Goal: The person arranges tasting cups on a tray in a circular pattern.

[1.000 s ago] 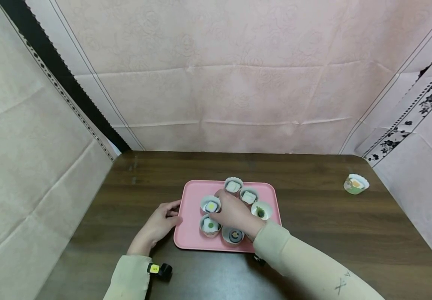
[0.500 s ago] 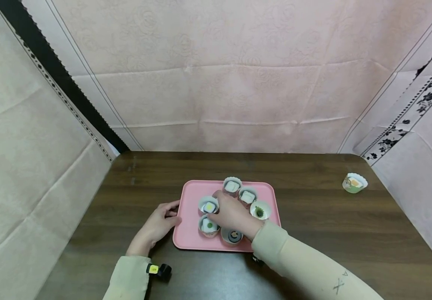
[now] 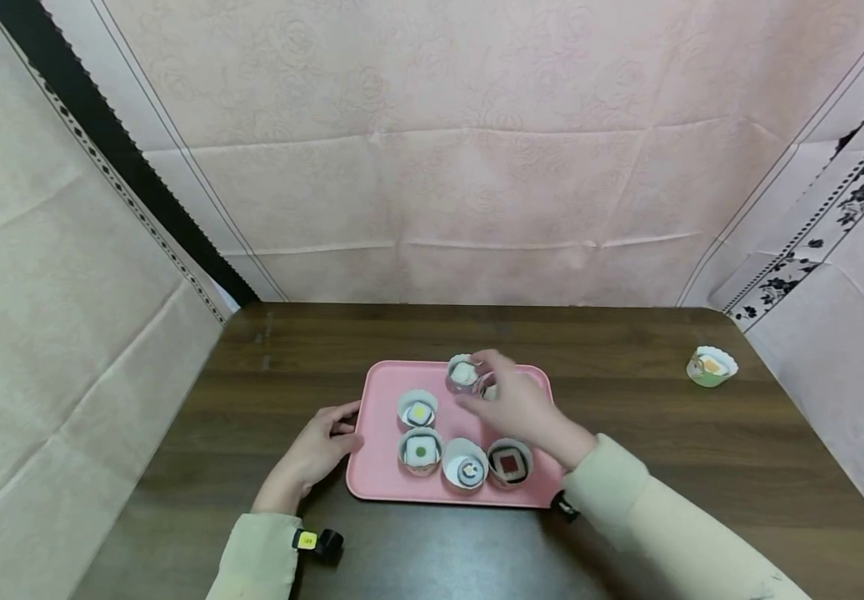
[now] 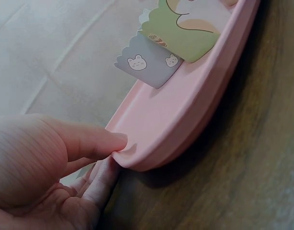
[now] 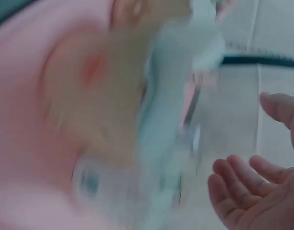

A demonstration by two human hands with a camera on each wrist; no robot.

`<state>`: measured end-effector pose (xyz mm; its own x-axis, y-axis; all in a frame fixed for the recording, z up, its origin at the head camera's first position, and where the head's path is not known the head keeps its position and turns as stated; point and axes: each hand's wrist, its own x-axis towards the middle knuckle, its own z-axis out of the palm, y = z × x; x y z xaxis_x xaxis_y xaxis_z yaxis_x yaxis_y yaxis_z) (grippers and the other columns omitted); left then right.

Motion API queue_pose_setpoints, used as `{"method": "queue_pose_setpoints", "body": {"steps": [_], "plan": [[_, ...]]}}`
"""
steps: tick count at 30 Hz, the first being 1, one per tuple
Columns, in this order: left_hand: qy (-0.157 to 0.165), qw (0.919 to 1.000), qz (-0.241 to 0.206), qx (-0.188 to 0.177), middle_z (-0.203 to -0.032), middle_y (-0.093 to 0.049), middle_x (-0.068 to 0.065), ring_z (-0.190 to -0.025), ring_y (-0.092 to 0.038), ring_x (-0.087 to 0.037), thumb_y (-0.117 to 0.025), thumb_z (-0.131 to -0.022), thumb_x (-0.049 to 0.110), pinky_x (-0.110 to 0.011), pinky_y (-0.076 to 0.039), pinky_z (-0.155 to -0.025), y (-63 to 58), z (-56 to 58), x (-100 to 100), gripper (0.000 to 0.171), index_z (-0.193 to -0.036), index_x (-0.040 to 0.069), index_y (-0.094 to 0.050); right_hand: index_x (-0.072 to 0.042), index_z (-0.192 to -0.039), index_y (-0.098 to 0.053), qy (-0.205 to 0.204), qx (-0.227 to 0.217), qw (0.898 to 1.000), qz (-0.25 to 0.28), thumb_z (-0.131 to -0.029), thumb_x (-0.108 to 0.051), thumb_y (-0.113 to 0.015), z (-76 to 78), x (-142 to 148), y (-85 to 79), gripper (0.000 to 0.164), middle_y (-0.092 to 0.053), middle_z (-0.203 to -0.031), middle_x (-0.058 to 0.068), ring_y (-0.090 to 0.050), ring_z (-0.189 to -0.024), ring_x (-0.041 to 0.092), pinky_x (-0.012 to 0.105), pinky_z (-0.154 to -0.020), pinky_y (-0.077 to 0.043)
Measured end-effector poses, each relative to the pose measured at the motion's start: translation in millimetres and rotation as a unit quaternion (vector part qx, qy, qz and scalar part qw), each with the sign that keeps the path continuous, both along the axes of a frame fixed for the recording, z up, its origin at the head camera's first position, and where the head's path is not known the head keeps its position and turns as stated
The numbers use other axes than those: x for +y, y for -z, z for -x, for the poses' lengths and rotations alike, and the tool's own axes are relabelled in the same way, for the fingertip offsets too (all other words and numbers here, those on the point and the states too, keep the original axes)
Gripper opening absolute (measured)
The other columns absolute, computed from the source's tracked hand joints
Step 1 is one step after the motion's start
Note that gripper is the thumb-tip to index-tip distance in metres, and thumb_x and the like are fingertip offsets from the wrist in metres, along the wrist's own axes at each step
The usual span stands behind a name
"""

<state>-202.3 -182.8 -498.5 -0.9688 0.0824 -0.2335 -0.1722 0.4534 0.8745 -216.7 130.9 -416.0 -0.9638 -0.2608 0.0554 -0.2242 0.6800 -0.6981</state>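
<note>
My left hand point(image 3: 321, 450) pinches the left rim of the pink tray point(image 3: 368, 479); in the left wrist view its thumb presses on top, with fingers beneath. Paper baking cups with small inserts stand on the tray. At the left are a yellow-centred cup point(image 3: 417, 409) and a green-dotted cup point(image 3: 420, 451). Along the front sit a blue-patterned cup point(image 3: 466, 464) and a cup with a dark red square point(image 3: 510, 462). Over the back right, my right hand point(image 3: 517, 406) has thumb and fingers apart beside the back cup point(image 3: 463, 375), hiding others behind it.
A lone green-and-white paper cup point(image 3: 711, 367) stands on the far right of the dark wooden table point(image 3: 626, 358). Pale cloth point(image 3: 476, 200) hangs behind the table and along both sides.
My right hand has moved from the middle of the tray toward its back right, uncovering the cup with the dark red square. The left hand stays at the rim.
</note>
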Motion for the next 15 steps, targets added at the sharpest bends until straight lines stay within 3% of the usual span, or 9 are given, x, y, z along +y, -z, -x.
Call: {"method": "queue_pose_setpoints", "body": {"steps": [6,15], "plan": [[0.001,1.0,-0.006,0.0,-0.136,-0.04,-0.009,-0.107,-0.051,-0.025,-0.067,-0.089,0.009,-0.035,-0.05,-0.085,-0.6,-0.4,0.2,0.054,-0.14,0.018,-0.052,-0.01,-0.135,-0.048,0.067,0.049,0.996,0.014,-0.083,-0.043,-0.074,11.6,68.9,-2.1,0.067,-0.059,-0.122,0.012,-0.056,-0.112,0.031,0.048,-0.09,-0.046],[0.003,1.0,-0.006,0.001,-0.136,-0.04,-0.009,-0.108,-0.05,-0.026,-0.067,-0.089,0.009,-0.035,-0.049,-0.085,-1.8,-0.3,1.7,0.054,-0.141,0.018,-0.052,-0.001,-0.139,-0.04,0.161,0.065,0.985,-0.013,-0.084,-0.057,-0.065,17.4,158.0,9.4,0.082,-0.053,-0.128,0.022,-0.051,-0.117,0.04,0.056,-0.091,-0.042]]}}
